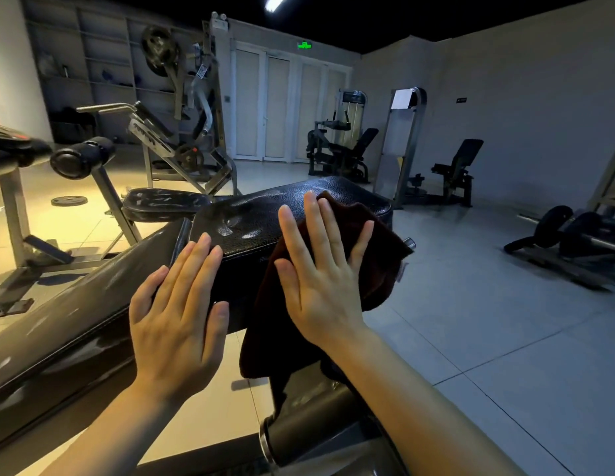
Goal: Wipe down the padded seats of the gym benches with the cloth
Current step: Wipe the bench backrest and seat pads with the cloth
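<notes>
Flat-palm wipe of a padded seat, with much of the cloth off the edge.

The right hand (321,266) presses the dark cloth (368,266) flat on the right side of the black padded seat (265,214), its grip wide, fingers straight; the left hand (177,310), grip equally wide, rests on the seat's near left edge, holding nothing. Much of the cloth hangs over the near edge (unpinched), so a sideways stroke may drag it off onto the floor (505,338), and the seat's far left part could go unwiped.
</notes>
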`<control>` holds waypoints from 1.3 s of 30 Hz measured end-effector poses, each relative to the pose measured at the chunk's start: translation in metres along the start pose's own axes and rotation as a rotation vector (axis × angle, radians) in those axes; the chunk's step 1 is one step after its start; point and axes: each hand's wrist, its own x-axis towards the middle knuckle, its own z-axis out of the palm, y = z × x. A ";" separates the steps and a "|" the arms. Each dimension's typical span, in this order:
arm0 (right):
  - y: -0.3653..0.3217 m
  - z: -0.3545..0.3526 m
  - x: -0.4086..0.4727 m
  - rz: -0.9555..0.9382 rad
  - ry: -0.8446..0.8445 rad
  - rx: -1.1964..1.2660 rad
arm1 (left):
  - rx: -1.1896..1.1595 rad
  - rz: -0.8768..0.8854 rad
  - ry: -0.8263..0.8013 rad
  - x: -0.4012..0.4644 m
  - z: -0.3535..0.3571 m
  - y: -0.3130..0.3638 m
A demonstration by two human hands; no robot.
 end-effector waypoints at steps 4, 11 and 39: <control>0.019 -0.007 0.005 0.008 -0.015 0.037 | -0.014 -0.005 0.002 0.000 0.000 0.001; 0.057 -0.014 0.032 0.322 0.115 0.146 | 0.006 0.010 -0.001 -0.001 0.001 -0.001; 0.029 -0.015 0.008 0.108 -0.063 -0.147 | 0.122 0.068 0.040 -0.025 0.002 -0.023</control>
